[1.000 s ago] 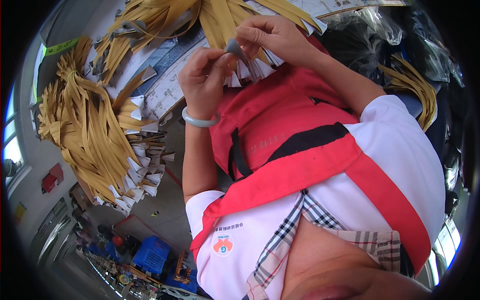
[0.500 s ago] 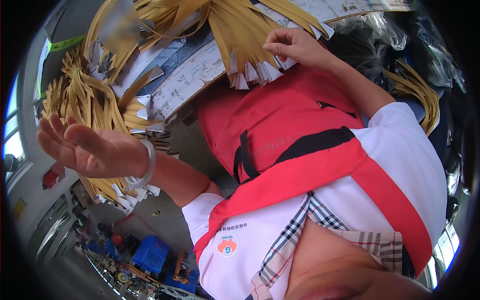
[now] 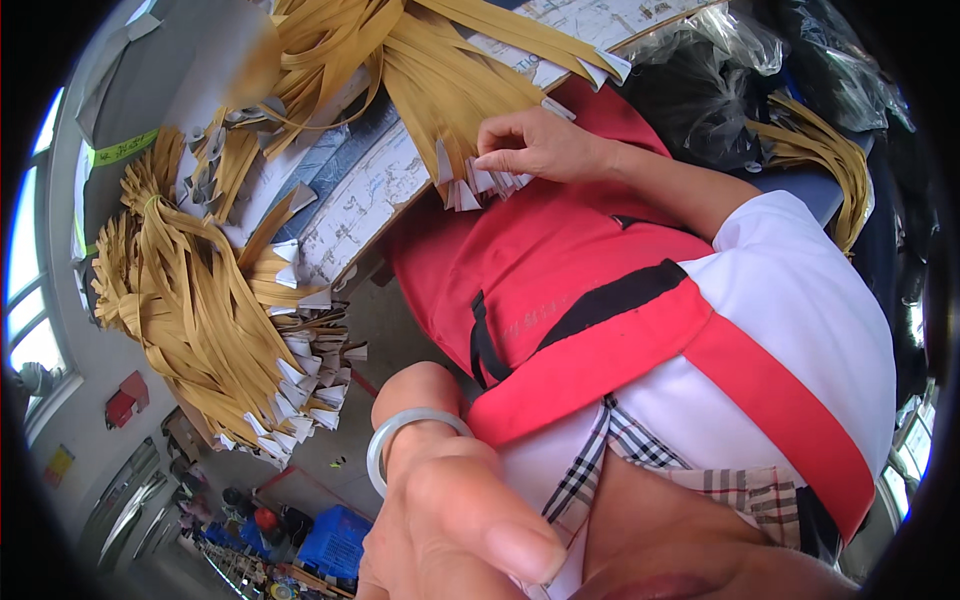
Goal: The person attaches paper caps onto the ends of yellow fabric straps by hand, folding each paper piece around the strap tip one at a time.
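Note:
My left hand (image 3: 450, 510), with a pale bangle (image 3: 385, 440) at its wrist, is raised close in front of my chest at the lower edge. Its thumb is stretched out, the other fingers run partly out of the picture, and no object shows in it. Over the table's near edge, my right hand (image 3: 545, 145) is curled, thumb and forefinger drawn together at the white ends of a fan of tan flat strips (image 3: 435, 85). Whatever those fingertips may pinch is too small to make out. Beyond the fan, more tan strips (image 3: 325, 50) lie looped.
A large tied bundle of tan strips (image 3: 190, 270) droops over the left end of the worn white table (image 3: 365, 190). Clear plastic bags (image 3: 735, 50) and another strip bundle (image 3: 825, 165) lie at right. A blue crate (image 3: 335, 540) stands on the floor.
My left hand has swung from beside the left bundle down and in toward my chest. My right hand has shifted left and nearer, onto the fan's white ends.

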A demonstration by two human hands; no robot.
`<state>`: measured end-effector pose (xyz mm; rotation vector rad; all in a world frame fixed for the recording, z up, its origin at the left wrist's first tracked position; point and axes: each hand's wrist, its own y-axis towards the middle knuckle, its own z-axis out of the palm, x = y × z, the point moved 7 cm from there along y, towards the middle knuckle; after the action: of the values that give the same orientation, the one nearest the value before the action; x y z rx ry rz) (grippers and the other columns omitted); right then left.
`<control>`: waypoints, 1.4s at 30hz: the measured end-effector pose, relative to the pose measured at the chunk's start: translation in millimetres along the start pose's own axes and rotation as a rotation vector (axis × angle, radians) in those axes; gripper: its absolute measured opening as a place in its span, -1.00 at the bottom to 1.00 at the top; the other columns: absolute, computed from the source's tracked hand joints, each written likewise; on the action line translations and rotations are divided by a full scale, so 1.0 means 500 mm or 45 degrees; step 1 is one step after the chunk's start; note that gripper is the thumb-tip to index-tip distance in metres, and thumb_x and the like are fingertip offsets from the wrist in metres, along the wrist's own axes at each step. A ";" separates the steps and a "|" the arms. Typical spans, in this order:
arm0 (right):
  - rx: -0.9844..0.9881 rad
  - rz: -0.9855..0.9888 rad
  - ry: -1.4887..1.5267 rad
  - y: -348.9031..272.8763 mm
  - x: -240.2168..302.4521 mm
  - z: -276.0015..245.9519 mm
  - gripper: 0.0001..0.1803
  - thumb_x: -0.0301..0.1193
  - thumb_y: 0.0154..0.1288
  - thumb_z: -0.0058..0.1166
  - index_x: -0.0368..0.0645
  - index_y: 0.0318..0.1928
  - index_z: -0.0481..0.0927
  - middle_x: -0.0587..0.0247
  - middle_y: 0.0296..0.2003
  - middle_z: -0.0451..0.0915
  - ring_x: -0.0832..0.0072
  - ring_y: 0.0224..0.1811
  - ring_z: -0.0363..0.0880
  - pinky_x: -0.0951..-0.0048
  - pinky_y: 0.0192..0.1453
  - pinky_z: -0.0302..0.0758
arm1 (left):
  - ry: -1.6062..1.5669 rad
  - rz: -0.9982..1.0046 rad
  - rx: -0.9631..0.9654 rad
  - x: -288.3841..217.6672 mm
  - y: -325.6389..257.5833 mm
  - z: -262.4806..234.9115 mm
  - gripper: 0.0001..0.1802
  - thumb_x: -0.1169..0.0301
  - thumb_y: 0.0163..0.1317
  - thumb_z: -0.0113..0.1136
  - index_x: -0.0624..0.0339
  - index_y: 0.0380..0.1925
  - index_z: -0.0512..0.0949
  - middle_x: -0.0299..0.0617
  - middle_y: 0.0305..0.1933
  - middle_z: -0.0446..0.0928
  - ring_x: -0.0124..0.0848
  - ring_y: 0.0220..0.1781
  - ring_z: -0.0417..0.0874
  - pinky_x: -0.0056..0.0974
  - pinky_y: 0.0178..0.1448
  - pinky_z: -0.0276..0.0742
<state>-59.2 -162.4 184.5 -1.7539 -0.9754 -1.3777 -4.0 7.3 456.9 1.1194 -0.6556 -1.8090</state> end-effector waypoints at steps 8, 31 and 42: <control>-0.048 -0.006 -0.060 -0.008 0.004 -0.011 -0.71 -0.23 0.37 0.16 -0.23 -0.30 0.57 0.28 -0.44 0.58 0.56 -0.35 0.50 0.45 -0.21 0.44 | 0.620 0.148 -0.032 0.013 -0.011 -0.009 -0.63 0.33 0.34 -0.08 0.32 0.05 0.26 -0.37 -0.09 0.52 -0.72 -0.09 0.47 -0.49 0.13 0.21; -0.301 -0.058 -0.469 -0.086 -0.004 -0.143 -0.76 -0.25 0.38 0.12 -0.20 -0.26 0.53 0.17 -0.43 0.56 0.34 -0.39 0.52 0.36 -0.24 0.45 | 2.315 0.560 -0.157 -0.038 -0.039 -0.017 -0.83 0.29 0.22 -0.27 0.10 -0.39 0.07 -0.34 -0.25 0.15 -0.53 -0.18 0.22 -0.42 0.10 0.07; -0.659 0.083 -1.034 -0.172 0.005 -0.306 -0.75 -0.27 0.25 0.18 -0.18 -0.18 0.58 0.03 -0.21 0.57 0.15 -0.21 0.61 0.22 -0.16 0.55 | 1.645 0.257 -0.047 0.003 -0.037 -0.021 -0.81 0.29 0.25 -0.19 0.09 -0.23 0.13 -0.33 -0.27 0.22 -0.49 -0.21 0.29 -0.39 0.05 0.13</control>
<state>-204.2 -253.7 222.9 -2.8249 -0.9842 -0.9034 -2.3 14.9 436.8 1.7809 0.0604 -0.6310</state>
